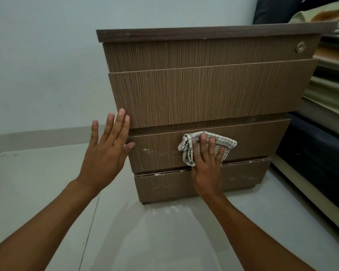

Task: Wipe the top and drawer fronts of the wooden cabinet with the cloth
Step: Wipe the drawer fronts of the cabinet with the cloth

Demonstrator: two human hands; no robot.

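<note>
Pressing cloth on cabinet drawer, bedding beside, wall behind

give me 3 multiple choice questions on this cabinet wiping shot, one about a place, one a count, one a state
1. Where is the cloth?
A. on the cabinet's top
B. on the floor
C. on the third drawer front from the top

2. How many drawer fronts does the cabinet show?
A. two
B. four
C. six

3. The left hand is
A. open, holding nothing
B. gripping the cloth
C. clenched in a fist

Key:
1 C: the right hand presses the cloth flat against that front.
2 B: four fronts are stacked below the top board, the uppermost with a lock.
3 A: its fingers are straight, beside the cabinet's left edge.
</note>
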